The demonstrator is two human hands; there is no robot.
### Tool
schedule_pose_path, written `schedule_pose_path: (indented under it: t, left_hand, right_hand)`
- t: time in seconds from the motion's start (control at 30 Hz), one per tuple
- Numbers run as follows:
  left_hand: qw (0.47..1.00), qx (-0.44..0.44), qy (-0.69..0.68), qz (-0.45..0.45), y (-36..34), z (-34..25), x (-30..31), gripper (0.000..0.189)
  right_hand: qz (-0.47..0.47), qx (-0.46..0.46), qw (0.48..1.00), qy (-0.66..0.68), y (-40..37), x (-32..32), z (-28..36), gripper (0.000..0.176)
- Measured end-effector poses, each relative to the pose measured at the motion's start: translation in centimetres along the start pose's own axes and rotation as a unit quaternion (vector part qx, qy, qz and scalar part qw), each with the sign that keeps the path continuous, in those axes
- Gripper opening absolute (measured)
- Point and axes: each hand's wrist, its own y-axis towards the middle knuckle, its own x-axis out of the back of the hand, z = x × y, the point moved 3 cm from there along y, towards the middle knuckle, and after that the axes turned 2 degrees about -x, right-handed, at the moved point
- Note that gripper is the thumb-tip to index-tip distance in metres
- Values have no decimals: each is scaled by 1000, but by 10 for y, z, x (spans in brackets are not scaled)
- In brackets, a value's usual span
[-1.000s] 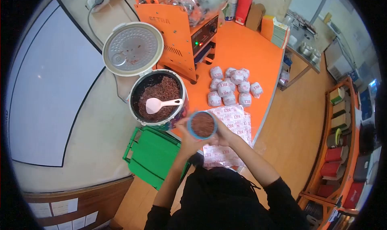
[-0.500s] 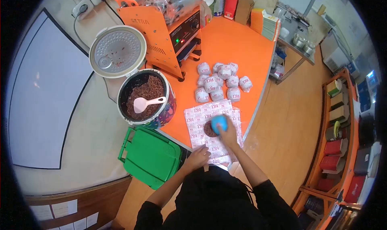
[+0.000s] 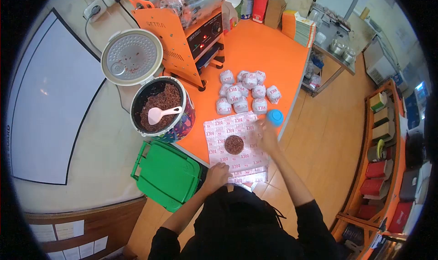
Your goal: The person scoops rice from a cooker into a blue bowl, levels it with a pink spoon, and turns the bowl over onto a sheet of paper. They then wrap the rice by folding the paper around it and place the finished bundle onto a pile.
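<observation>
A round patty of dark reddish-brown rice [image 3: 234, 144] lies on the printed wrapping paper [image 3: 214, 134] at the table's near edge. My left hand [image 3: 217, 176] is curled at the paper's near left corner; what its fingers hold, if anything, is hidden. Over the paper's right side is my right hand [image 3: 266, 137], its fingers smeared by motion. Just beyond them a blue cup [image 3: 275, 117] stands on the orange table, right of the paper. Whether the fingers touch the cup is unclear. Several wrapped balls [image 3: 233, 94] are piled behind the paper.
An open rice cooker [image 3: 189, 118] holds dark rice and a pink scoop [image 3: 155, 116]. Behind it stands an orange machine [image 3: 164, 36]. A green lidded bin [image 3: 169, 175] is below left. Paper packets [image 3: 299, 29] stand at the back; a shelf [image 3: 365, 173] is at the right.
My right hand has moved right with the blue cup, from beside the patty to the paper's right edge. The patty now shows whole. My left hand has shifted slightly left.
</observation>
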Motion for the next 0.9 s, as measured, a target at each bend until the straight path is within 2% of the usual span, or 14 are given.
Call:
schedule_pose_path:
  t: [0.03,0.1,0.2,0.3,0.33,0.43,0.47,0.57,0.67,0.77,0.87,0.9]
  left_hand:
    - [1000,11,-26,-12,2,-2,4,16]
    - [996,-7,-27,-81,7,-5,12,14]
    - [986,16,-78,-145,1,13,12,13]
    - [966,62,-130,-214,-3,48,11,12]
    - [957,77,-143,-240,-3,57,11,11]
    - [861,202,-374,-280,15,80,8,15]
    - [831,196,-438,-281,25,90,3,17]
    - [785,219,-460,-352,48,98,-11,24]
    - [848,261,-316,-336,52,122,-26,37]
    - [848,316,-260,-338,56,135,-35,49]
    - [864,314,-243,-310,56,135,-32,46]
    - [869,303,-229,-319,56,134,-30,47]
  right_hand:
    - [153,71,980,105,-14,-7,23,44]
    - [225,144,959,97,-46,1,69,30]
    - [206,121,969,-63,-64,-17,38,28]
    - [144,6,983,113,-56,1,5,23]
    - [106,-30,978,177,-53,2,-2,15]
    - [51,-230,898,373,-48,-46,-47,11]
    - [14,-232,907,351,-44,-51,-53,18]
    - [-106,-271,898,329,-47,-66,-45,21]
    - [-170,-317,887,289,-51,-72,-37,16]
    - [-159,-323,917,173,-51,-47,-11,13]
    - [-220,-206,953,-16,-50,-32,13,27]
    - [-155,-174,972,-25,-49,-35,22,29]
